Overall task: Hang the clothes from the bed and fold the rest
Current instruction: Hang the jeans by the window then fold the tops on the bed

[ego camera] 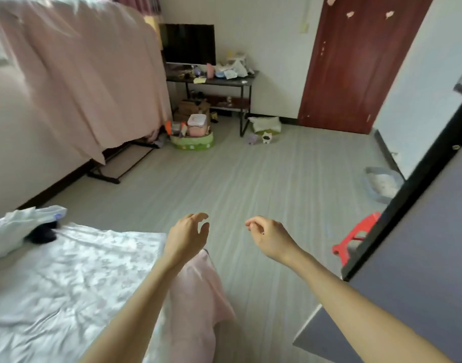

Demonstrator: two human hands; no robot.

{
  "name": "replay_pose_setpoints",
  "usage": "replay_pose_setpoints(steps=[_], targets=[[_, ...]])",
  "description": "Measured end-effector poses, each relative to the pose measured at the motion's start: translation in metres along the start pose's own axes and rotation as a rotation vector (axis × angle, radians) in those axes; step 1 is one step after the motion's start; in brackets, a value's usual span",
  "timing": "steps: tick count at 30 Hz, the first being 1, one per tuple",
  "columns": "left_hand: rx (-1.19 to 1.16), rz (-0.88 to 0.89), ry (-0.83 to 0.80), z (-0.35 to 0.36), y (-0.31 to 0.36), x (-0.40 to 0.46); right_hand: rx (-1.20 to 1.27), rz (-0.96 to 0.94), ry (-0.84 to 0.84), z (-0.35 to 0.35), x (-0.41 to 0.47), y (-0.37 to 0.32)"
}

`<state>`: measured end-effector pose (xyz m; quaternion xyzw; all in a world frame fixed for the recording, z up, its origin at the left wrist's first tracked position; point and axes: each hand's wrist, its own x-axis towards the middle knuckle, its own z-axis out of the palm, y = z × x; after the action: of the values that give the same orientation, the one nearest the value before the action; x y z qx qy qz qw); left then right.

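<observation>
A person's two bare forearms reach forward over a grey striped floor (251, 174), seen from a camera on their head. The left hand (189, 233) hangs in the air with its fingers loosely curled and holding nothing; the right hand (268, 234) is beside it, apart from it, fingers also loosely bent and holding nothing. At the lower left is the corner of a bed (67, 279) covered in a pale floral sheet. At the bed's far left edge lies a small heap of clothes: a white garment (17, 226) with a dark item (42, 235) resting against it. A pale pink cloth (201, 297) hangs off the near edge of the bed, just under the left forearm. At the upper left a large pink sheet (88, 74) is draped over a dark-framed rack whose feet show on the floor. Against the far wall stands a dark bench (211, 82) carrying a black screen (189, 44) and scattered small items. A green basket (192, 141) of things sits on the floor beside it. A dark red door (355, 61) is at the upper right, a red plastic stool (355, 235) stands at the right, and a dark panel (421, 244) fills the right edge.
</observation>
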<state>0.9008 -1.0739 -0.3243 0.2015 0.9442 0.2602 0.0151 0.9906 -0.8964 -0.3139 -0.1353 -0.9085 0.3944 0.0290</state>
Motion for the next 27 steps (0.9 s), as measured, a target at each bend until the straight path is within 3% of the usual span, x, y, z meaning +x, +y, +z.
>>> replay_pose_setpoints(steps=[6,13,24,27], targets=[[-0.004,-0.129,0.107,-0.043,-0.072,0.058,0.02,-0.074,-0.13,0.047,0.107,-0.048],[-0.007,-0.249,0.162,-0.043,-0.118,0.126,0.021,-0.125,-0.229,0.077,0.227,-0.059],[-0.191,-0.489,0.322,-0.014,-0.129,0.335,-0.052,-0.233,-0.428,0.064,0.475,-0.043],[-0.198,-0.488,0.338,-0.016,-0.128,0.389,-0.079,-0.242,-0.414,0.057,0.539,-0.052]])
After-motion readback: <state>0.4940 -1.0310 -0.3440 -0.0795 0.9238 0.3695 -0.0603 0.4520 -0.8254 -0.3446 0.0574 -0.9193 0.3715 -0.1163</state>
